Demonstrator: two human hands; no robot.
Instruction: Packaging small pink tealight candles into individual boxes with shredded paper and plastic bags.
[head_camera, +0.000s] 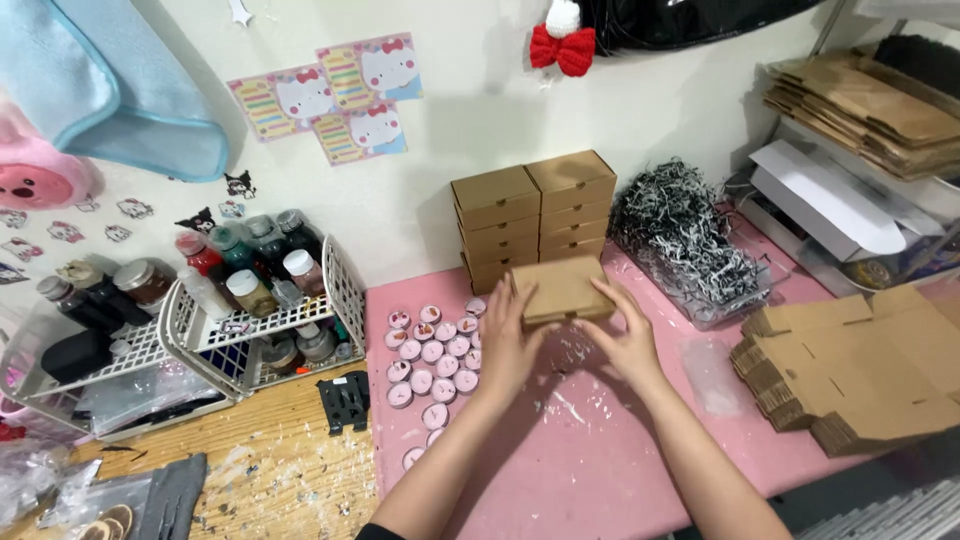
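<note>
A: Hand pose?

B: Both forearms reach forward over the pink mat (600, 470). Left hand (507, 340) and right hand (628, 338) clasp a small kraft cardboard box (562, 290) from either side, fingers curled over its edges, palms turned inward.

A: Box location?

B: Held just in front of the stacked kraft boxes (535, 215) by the wall; whether it touches the stack, I cannot tell.

A: Surroundings?

B: Pink tealight candles (432, 365) in rows just left of the left hand. Tray of black-and-white shredded paper (685, 240) right of the stack. Flat unfolded box blanks (860, 370) far right. White wire rack of bottles (260, 300) well left.
</note>
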